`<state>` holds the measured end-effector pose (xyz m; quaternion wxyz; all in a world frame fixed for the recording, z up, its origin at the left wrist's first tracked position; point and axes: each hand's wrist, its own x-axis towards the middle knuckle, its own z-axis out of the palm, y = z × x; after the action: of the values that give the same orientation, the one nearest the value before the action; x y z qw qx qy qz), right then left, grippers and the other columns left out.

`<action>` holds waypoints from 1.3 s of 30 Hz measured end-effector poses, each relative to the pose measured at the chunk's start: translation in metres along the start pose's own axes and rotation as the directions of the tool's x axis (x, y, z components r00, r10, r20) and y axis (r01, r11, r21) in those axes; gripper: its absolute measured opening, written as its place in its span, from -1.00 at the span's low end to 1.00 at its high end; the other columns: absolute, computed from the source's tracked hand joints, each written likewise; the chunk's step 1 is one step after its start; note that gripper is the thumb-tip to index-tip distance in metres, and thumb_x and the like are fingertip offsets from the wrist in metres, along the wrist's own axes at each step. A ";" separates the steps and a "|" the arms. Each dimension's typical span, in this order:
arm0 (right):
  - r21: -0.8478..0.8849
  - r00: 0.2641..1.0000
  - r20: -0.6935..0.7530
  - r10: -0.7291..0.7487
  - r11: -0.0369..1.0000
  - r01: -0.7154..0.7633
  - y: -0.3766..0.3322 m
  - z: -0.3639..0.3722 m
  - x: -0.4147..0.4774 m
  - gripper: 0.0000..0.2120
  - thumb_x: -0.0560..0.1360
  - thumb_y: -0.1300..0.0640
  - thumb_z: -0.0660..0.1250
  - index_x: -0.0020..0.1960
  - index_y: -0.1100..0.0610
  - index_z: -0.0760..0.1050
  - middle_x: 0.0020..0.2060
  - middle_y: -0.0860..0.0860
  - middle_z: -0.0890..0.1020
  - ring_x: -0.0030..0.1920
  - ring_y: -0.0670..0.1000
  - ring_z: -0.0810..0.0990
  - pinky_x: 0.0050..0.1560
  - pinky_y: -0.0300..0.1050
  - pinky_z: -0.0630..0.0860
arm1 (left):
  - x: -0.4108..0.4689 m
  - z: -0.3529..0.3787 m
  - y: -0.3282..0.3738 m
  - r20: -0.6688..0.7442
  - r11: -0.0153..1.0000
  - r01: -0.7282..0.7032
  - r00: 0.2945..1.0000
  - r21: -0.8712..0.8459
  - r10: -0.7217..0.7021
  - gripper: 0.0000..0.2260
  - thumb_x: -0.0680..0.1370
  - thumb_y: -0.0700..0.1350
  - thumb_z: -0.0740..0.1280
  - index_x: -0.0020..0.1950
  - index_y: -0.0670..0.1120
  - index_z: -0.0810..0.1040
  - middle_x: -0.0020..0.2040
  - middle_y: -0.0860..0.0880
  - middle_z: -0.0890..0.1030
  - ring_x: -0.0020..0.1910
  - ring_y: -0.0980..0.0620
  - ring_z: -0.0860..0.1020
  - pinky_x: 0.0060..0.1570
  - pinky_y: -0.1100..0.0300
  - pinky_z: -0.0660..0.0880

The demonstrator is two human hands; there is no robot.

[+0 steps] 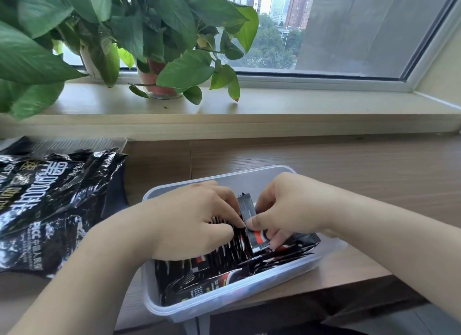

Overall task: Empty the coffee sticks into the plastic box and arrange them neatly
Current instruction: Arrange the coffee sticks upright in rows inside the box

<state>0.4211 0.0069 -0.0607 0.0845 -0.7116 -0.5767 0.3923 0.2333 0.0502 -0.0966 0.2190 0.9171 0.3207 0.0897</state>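
A clear plastic box (252, 176) stands on the wooden table near its front edge, holding several black coffee sticks (212, 272). Inside the box, my left hand (189, 222) curls its fingers over a row of upright sticks on the left side. My right hand (289, 207) pinches a single black and red stick (249, 215) between thumb and fingers, right beside that row. Other sticks lie loose and slanted along the box's near and right sides. The black coffee bag (52, 210) lies flat on the table to the left.
A transparent lid (82, 144) lies partly under the bag at the back left. A wooden windowsill (249, 120) behind the table carries potted plants (159, 68), their leaves hanging over the left. Bare table lies to the right of the box.
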 end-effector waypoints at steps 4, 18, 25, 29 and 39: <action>-0.019 0.997 -0.075 -0.024 1.000 0.023 -0.003 0.005 0.003 -0.78 0.43 0.13 0.51 0.02 0.12 0.55 -0.35 0.07 0.73 -0.44 -0.05 0.70 -0.34 -0.24 0.61 | -0.002 0.001 0.002 -0.020 1.000 0.016 1.000 0.010 -0.015 -0.50 0.30 0.15 0.09 0.08 0.25 0.70 0.10 0.40 0.53 0.13 0.39 0.37 0.01 0.44 0.30; 0.115 0.994 -0.112 0.006 0.993 0.007 0.003 -0.001 0.005 -0.90 0.52 0.26 0.39 -0.05 0.31 0.63 -0.28 0.15 0.59 -0.41 0.05 0.68 -0.25 -0.06 0.70 | -0.011 -0.011 0.017 0.128 0.996 0.074 0.989 0.051 -0.080 -0.46 0.40 0.03 0.13 0.34 0.36 0.52 0.26 0.35 0.40 0.26 0.32 0.30 0.28 0.30 0.26; -0.005 0.990 -0.137 0.016 1.000 -0.016 0.002 -0.001 0.003 -0.90 0.50 0.11 0.41 -0.13 0.11 0.65 -0.33 0.05 0.68 -0.42 -0.03 0.58 -0.37 -0.23 0.43 | -0.007 -0.012 0.021 0.237 0.992 0.057 0.968 0.116 -0.083 -0.49 0.53 -0.05 0.18 0.39 0.44 0.40 0.44 0.30 0.26 0.42 0.23 0.13 0.50 0.13 0.12; -0.048 0.989 -0.144 0.024 0.998 -0.031 0.000 -0.002 0.000 -0.88 0.45 0.14 0.41 -0.11 0.20 0.65 -0.34 0.10 0.73 -0.36 0.04 0.58 -0.19 -0.06 0.58 | -0.008 -0.012 0.019 0.236 0.993 0.053 0.969 0.103 -0.077 -0.51 0.53 -0.04 0.18 0.37 0.45 0.40 0.42 0.32 0.25 0.44 0.23 0.10 0.51 0.12 0.11; -0.009 0.997 -0.031 -0.074 0.997 0.074 0.009 -0.003 0.009 -0.91 0.48 0.13 0.49 -0.08 0.15 0.70 -0.24 0.07 0.76 -0.21 -0.01 0.76 0.05 0.00 0.67 | -0.009 -0.013 0.021 0.204 0.995 0.014 0.978 0.100 -0.034 -0.52 0.48 -0.01 0.16 0.36 0.35 0.48 0.50 0.35 0.21 0.44 0.32 0.08 0.49 0.24 0.05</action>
<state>0.4300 0.0125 -0.0681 0.1053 -0.6960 -0.6029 0.3756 0.2340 0.0345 -0.0757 0.2066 0.9273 0.3114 -0.0240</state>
